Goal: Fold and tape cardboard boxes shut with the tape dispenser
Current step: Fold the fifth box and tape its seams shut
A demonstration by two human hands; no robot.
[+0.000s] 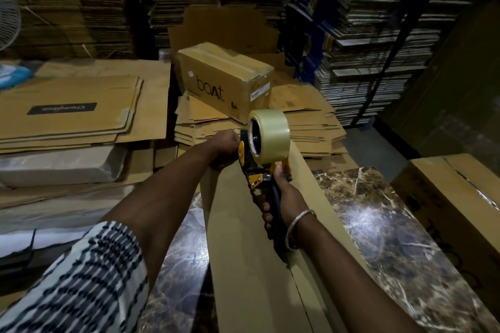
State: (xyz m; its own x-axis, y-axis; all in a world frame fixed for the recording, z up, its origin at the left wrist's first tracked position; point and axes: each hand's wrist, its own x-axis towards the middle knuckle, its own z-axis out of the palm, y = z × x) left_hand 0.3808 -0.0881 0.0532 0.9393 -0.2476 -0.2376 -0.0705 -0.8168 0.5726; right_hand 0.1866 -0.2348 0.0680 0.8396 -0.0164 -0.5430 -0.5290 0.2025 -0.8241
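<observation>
Box: long, narrow brown cardboard box lying on the tabletop, running from the near edge away toward the stacks; top flaps closed, seam visible near the bottom of the view.
Tabletop: dark, glossy marble-patterned tabletop, bare to the right of the box, bright light glare on it.
Dispenser: yellow-and-black handheld tape dispenser with a roll of clear packing tape, standing at the far end of the box top; roll uppermost, handle pointing back toward the wearer.
Right hand: right hand wrapped around the black handle, fingers curled tight, silver bangle at the wrist.
Left hand: left hand closed at the far end of the box, just beside the dispenser's front; touching the yellow plate; whether pinching the tape end, cannot tell. Patterned white-and-dark sleeve on the forearm.
Beyond the box: taped brown carton printed "boAt" sitting on a pile of flattened cardboard sheets.
Left side: broad stack of flattened brown cartons, one bearing a black label.
Right side: another brown box at the tabletop's right edge.
Background: tall stacks of flat cardboard in dim light.
</observation>
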